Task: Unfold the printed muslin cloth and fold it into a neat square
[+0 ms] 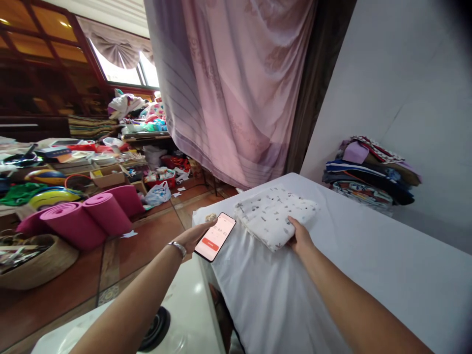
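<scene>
In my left hand point(192, 235) is a smartphone point(214, 241), its lit screen turned toward me with a timer and an orange button. Part of that hand is hidden behind the phone. My right hand point(300, 237) grips the near right edge of a folded white cloth point(273, 216) printed with small dark motifs, thumb on top and fingers underneath. The cloth lies on a white-covered table point(368, 265), close to its far left corner.
A stack of folded clothes point(368, 172) sits against the wall at the table's back right. A pink curtain point(239, 88) hangs behind. To the left are rolled pink mats point(106, 214), a woven basket point(44, 265) and cluttered boxes. A white appliance-like surface point(184, 305) stands below my left arm.
</scene>
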The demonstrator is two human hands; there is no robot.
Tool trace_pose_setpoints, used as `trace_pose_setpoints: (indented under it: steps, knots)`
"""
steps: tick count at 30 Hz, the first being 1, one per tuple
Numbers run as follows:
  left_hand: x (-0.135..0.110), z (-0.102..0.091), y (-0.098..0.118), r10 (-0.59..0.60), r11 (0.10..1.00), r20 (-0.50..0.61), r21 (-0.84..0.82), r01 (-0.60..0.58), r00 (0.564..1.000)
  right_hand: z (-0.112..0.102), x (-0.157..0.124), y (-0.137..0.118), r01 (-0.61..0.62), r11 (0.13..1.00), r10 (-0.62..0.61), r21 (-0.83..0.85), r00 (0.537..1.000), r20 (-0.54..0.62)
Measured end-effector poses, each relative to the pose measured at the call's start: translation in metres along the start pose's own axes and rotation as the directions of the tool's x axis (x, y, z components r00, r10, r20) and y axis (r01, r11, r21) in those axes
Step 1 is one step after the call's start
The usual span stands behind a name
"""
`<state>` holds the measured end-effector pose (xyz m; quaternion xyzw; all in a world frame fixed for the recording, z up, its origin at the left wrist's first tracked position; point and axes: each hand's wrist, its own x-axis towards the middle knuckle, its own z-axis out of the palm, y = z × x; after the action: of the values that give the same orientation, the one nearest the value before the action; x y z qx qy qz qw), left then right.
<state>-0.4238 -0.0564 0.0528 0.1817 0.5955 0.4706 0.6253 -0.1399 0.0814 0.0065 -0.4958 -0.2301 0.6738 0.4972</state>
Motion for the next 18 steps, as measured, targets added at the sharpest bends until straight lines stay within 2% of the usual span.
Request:
trace_pose_setpoints:
  steps: [3,7,12,15,18]
  knots:
    - [0.009,0.0,0.006,0.043,0.999,-0.003,-0.005,-0.043,0.999,-0.008,0.001,-0.001,0.048,0.998,-0.048,0.049,0.999,0.008]
    - [0.026,0.0,0.02,0.008,0.998,-0.023,0.068,-0.006,1.0,-0.036,-0.014,-0.016,0.078,0.996,-0.08,0.05,0.995,0.053]
    - [0.061,0.007,0.04,0.093,0.986,-0.065,0.146,-0.082,0.994,-0.086,-0.052,-0.034,-0.112,0.993,0.114,-0.046,0.993,0.035]
    - [0.085,0.02,0.052,0.099,0.977,-0.064,0.196,-0.085,0.993,-0.109,-0.072,-0.032,-0.204,0.977,0.205,-0.06,0.979,0.011]
    - [0.105,0.033,0.061,0.058,0.94,-0.08,0.34,-0.027,0.995,-0.122,-0.084,-0.022,-0.221,0.974,0.22,-0.058,0.975,-0.008]
